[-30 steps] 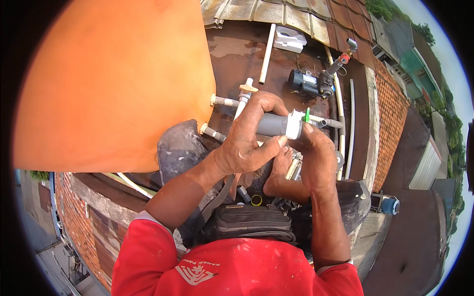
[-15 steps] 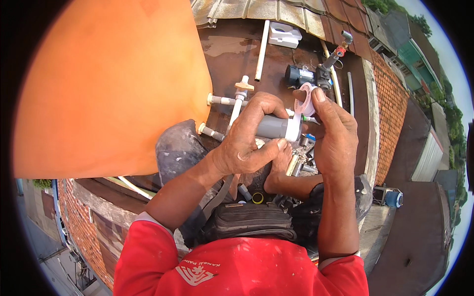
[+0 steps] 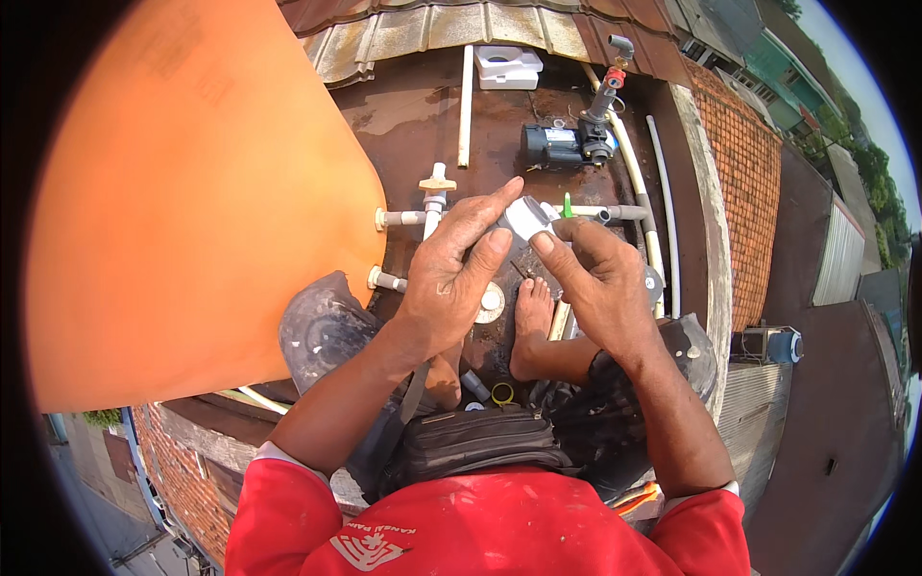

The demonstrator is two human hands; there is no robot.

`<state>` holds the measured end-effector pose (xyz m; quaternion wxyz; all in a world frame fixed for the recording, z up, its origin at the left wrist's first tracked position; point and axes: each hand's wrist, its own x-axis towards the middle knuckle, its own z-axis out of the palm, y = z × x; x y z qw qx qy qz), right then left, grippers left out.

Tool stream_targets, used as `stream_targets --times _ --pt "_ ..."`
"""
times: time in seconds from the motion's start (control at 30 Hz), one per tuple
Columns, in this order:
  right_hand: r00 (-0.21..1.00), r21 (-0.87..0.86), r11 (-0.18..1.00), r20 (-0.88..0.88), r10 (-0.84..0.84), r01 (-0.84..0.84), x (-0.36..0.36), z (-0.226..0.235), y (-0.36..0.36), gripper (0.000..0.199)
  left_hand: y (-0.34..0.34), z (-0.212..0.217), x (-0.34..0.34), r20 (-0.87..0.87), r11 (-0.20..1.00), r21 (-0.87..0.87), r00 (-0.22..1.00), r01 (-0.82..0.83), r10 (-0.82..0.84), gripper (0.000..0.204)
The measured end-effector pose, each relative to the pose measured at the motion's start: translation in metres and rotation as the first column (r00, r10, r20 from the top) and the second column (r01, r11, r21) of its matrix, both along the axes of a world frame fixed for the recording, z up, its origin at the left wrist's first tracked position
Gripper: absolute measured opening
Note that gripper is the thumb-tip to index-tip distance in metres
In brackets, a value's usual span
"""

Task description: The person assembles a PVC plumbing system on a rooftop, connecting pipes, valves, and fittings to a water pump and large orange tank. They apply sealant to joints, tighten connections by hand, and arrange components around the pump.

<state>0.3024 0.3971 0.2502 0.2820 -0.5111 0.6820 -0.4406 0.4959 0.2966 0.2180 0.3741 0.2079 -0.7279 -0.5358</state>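
A grey plastic pipe fitting [image 3: 520, 227] is tilted up between my hands, its end wrapped in white thread tape [image 3: 526, 217]. My left hand [image 3: 449, 269] grips the fitting's body, thumb and fingers around it, hiding much of it. My right hand [image 3: 600, 278] is closed at the taped end, thumb and fingertips pressing against its edge. The tape's spool cannot be made out now. Just beyond my hands, a green-handled valve [image 3: 568, 205] sits on a pipe.
A large orange tank [image 3: 192, 211] fills the left, its outlet pipes leading to a valve with a tan handle [image 3: 437, 184]. A dark pump [image 3: 557, 146] stands ahead. White foam packing [image 3: 508, 69] and a loose pipe [image 3: 467, 106] lie farther back. A black waist bag [image 3: 471, 442] rests at my lap.
My right hand held up the pinkish tape spool; now it is lower and pinches the fitting's taped end. The fitting has turned from sideways to tilted upward. The view has shifted.
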Motion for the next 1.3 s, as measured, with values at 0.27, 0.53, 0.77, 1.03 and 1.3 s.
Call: stream_targets --times 0.27,0.53,0.77,1.03,1.3 --pt "0.954 0.168 0.964 -0.187 0.236 -0.205 -0.102 -0.016 -0.034 0.041 -0.042 -0.009 -0.067 -0.032 0.696 0.663 0.939 0.277 -0.343 0.05" --pt "0.972 0.361 0.916 -0.084 0.218 -0.174 -0.136 -0.217 -0.03 0.04 -0.019 -0.17 -0.124 0.477 0.797 0.587 0.856 -0.143 -0.198 0.035" --pt "0.933 0.383 0.923 0.347 -0.095 -0.048 -0.122 -0.274 0.017 0.027 -0.003 -0.239 -0.132 0.646 0.996 -0.035 0.759 -0.08 0.083 0.034" --pt "0.959 0.422 0.901 -0.281 0.025 0.101 -0.136 -0.316 0.085 0.023 -0.095 -0.2 -0.12 0.612 0.832 0.48 0.786 -0.279 -0.09 0.038" --pt "0.935 0.654 0.757 -0.275 0.225 0.01 -0.14 -0.35 0.088 0.031 -0.067 -0.225 -0.124 0.102 0.389 0.919 0.99 -0.059 -0.093 0.041"
